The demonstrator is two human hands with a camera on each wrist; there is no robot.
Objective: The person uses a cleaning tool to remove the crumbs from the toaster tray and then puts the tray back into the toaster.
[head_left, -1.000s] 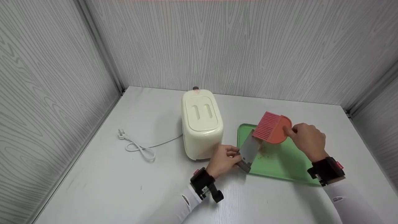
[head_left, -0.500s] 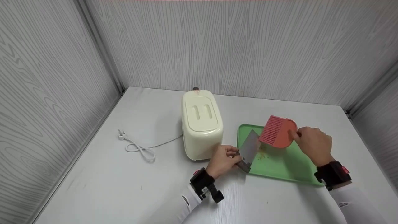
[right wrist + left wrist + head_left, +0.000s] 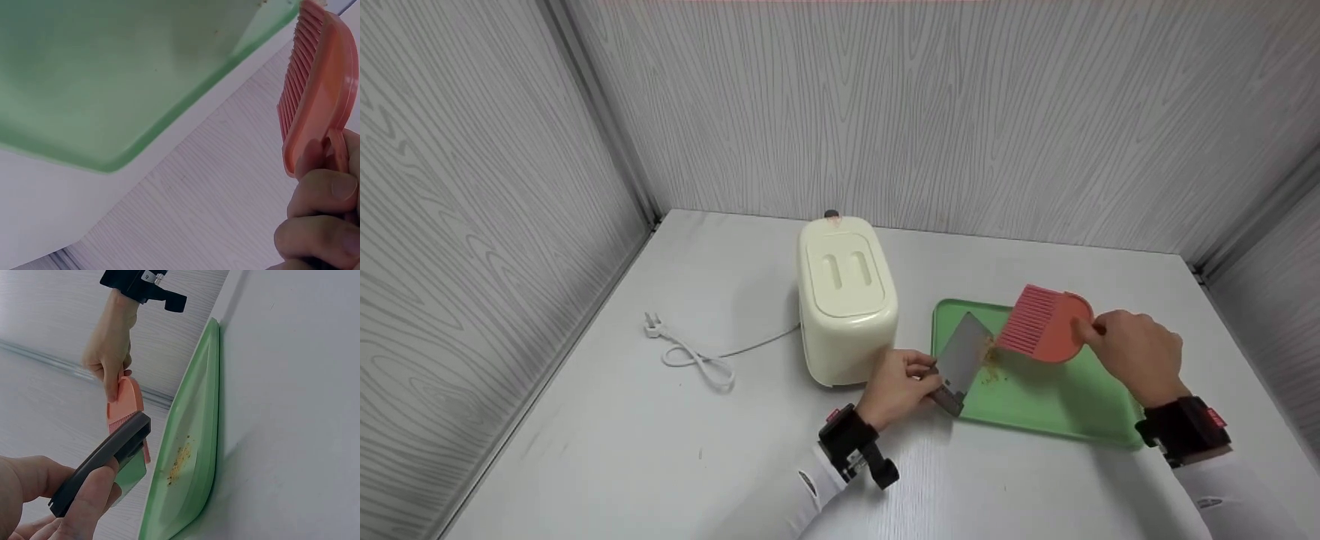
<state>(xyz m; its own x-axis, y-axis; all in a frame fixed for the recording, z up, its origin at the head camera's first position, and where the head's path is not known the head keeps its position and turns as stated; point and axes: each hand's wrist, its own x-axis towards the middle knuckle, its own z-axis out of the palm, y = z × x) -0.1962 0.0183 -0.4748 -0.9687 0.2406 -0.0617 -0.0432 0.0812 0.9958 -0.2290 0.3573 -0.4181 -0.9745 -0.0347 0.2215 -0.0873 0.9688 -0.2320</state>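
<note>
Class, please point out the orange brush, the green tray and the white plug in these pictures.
Orange brush [image 3: 1057, 327], head view: on the orange body, beside the bristles.
Green tray [image 3: 1069, 403], head view: on the bare bottom, near the front rim.
White plug [image 3: 653, 328], head view: on the body, below the prongs.

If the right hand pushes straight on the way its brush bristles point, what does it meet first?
Likely the gray dustpan in the left hand, with crumbs beside it: the red brush in the right hand faces that way. Height is hard to judge, so the brush might pass above.
</note>
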